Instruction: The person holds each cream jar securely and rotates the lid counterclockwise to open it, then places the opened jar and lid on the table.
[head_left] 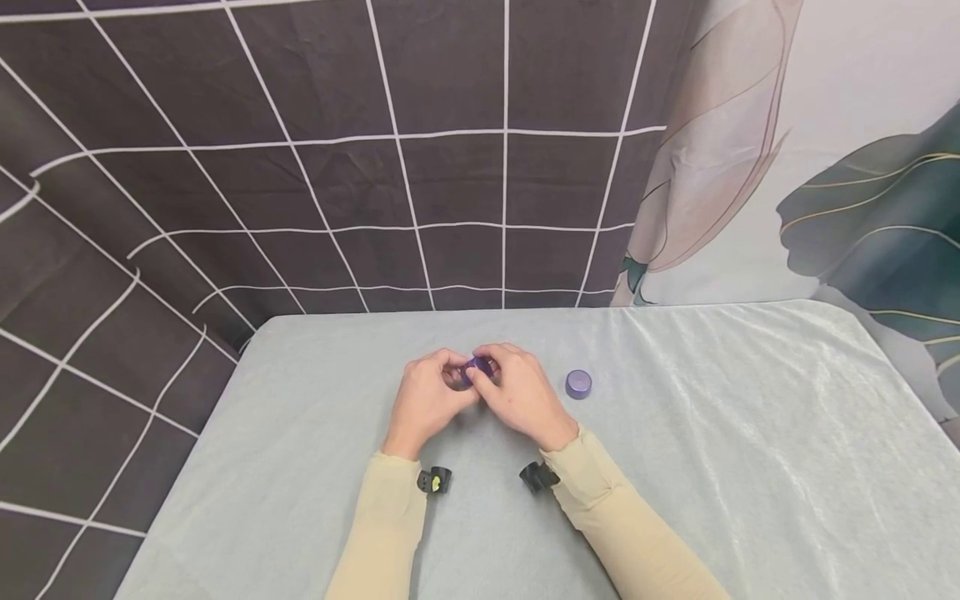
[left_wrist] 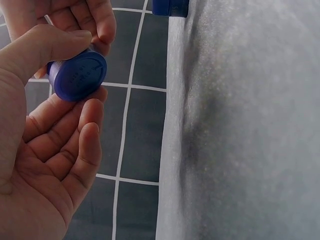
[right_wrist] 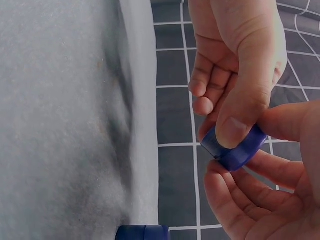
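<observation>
Both hands meet above the far middle of the table around one small, round, blue-purple container. My left hand pinches it, thumb lying along its side in the left wrist view, where the flat round face bears faint raised marks. From the other side my right hand also pinches its edge with thumb and fingers. A seam runs around the container in the right wrist view. A second purple round piece lies on the table to the right of the right hand, apart from it.
A pale grey velvety cloth covers the table. Behind and to the left hangs a dark curtain with a white grid; a leaf-patterned curtain hangs at the right. Black camera mounts sit at both wrists.
</observation>
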